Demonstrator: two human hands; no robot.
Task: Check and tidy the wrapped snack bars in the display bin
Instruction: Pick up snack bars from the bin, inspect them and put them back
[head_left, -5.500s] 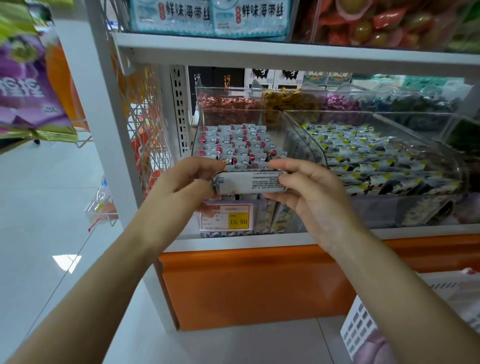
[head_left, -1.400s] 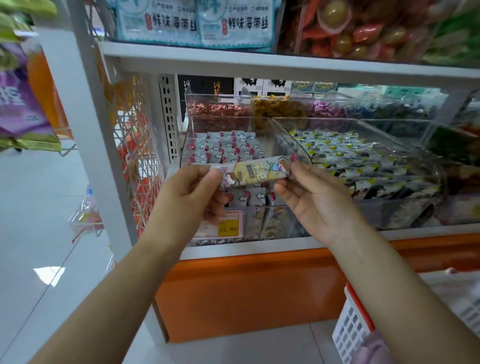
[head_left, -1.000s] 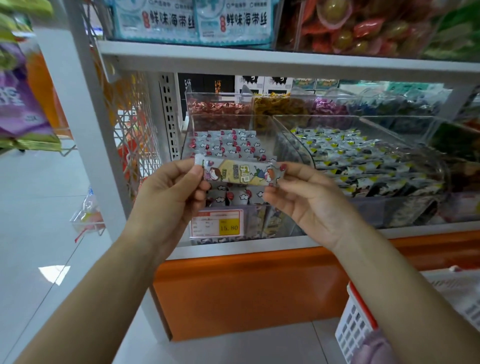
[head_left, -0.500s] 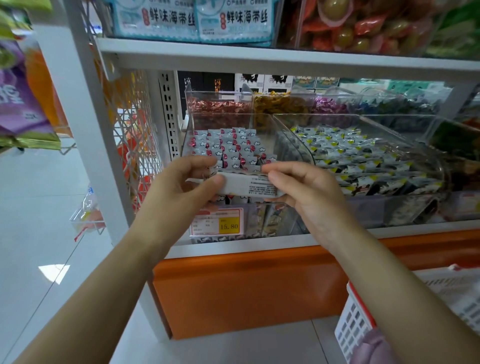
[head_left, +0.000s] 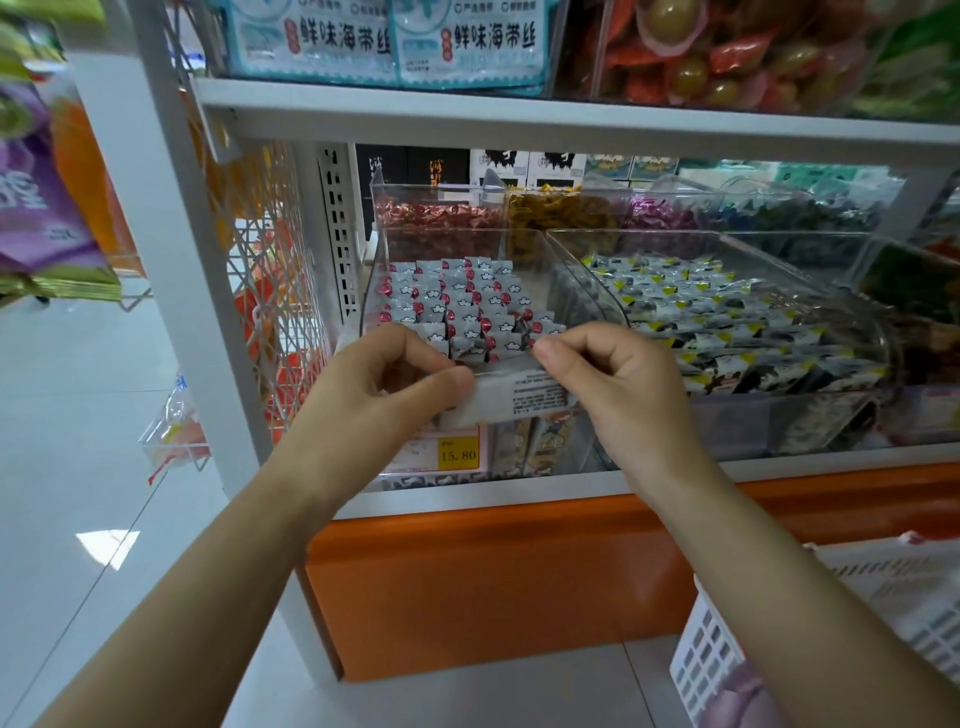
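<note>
Both hands pinch one white-wrapped snack bar (head_left: 511, 397) by its ends — left hand (head_left: 379, 400), right hand (head_left: 618, 395). It sits just over the front of the clear plastic display bin (head_left: 540, 275) — printed back facing up

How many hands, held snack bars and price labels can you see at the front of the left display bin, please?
Hands: 2 (left hand, right hand)
Held snack bar: 1
Price label: 1
Total: 4
</note>
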